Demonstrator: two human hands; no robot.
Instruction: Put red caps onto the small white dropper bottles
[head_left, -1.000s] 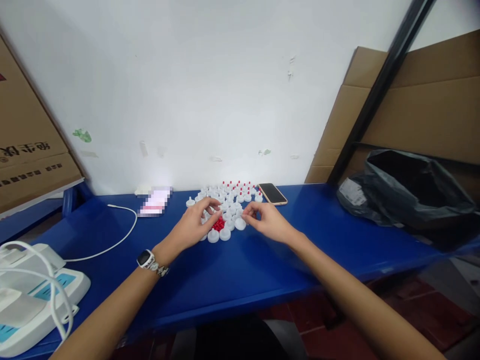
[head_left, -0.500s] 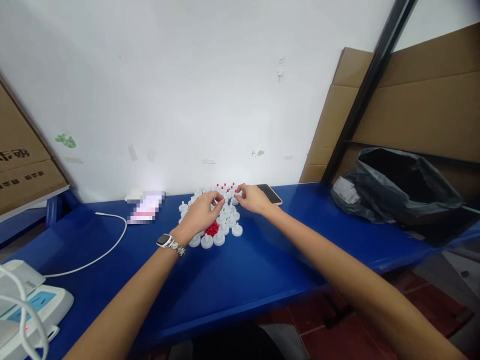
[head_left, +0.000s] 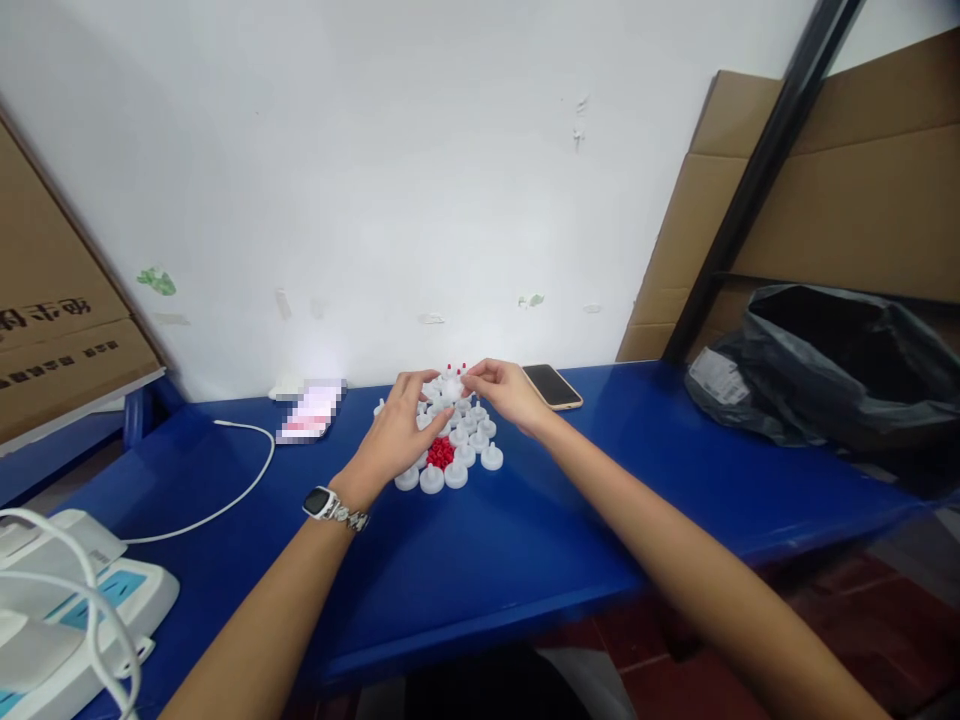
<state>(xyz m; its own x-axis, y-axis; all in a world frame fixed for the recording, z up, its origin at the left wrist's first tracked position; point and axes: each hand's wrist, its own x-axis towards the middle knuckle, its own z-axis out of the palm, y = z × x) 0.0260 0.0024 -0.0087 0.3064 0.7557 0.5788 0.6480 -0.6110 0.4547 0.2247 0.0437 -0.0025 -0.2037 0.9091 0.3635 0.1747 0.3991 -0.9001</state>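
Several white spouted caps stand close together on the blue table, around a small heap of red tips. A few caps at the back carry red tips on their spouts. Over the left part of the group, my left hand is open, its thumb stretched away from the curved fingers. My right hand is closed in a pinch over the back of the group, on a blurred white cap between the two hands. Fingers partly hide the caps beneath them.
A phone lies right of the caps. At the left are a white cable, a pixelated pink-white item and a power strip. A dark plastic bag sits at the right, near cardboard. A white wall stands behind.
My left hand has spread its thumb away from its fingers. My right hand has brought a white cap up between the hands. The view has shifted slightly left.
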